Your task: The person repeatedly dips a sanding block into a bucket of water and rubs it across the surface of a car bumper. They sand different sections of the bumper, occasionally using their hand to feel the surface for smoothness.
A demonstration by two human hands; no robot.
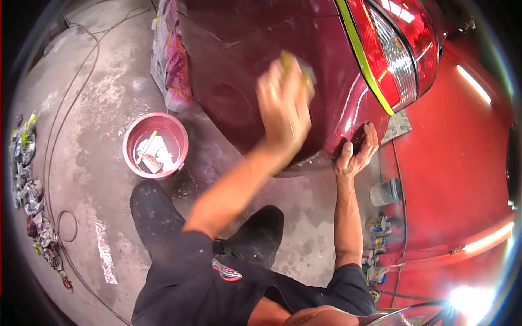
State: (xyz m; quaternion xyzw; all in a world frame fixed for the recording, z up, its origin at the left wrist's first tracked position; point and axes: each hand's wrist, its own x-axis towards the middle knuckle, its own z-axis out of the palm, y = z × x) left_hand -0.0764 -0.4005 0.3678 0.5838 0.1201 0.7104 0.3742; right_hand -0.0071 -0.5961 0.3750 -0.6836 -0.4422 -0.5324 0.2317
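My left hand (285, 106) is closed on a yellow and grey pad (308, 76), pressed to or just over the dark red car body panel (234, 60). Motion blurs this hand, and its fingers hide most of the pad. At the lower corner of the panel, below the tail light (399, 60), my right hand (357, 152) rests with thumb and fingers apart, holding nothing. Yellow-green masking tape (363, 57) runs along the tail light's edge. Masking paper (171, 60) with pink paint stains hangs at the panel's left side.
A pink bucket (128, 144) on the concrete floor holds whitish contents and a stick-like thing. A hose or cable (54, 141) curves along the left, near crumpled masking scraps (30, 195). Right of me are a grey bucket (386, 192), several small containers and a red wall (451, 146).
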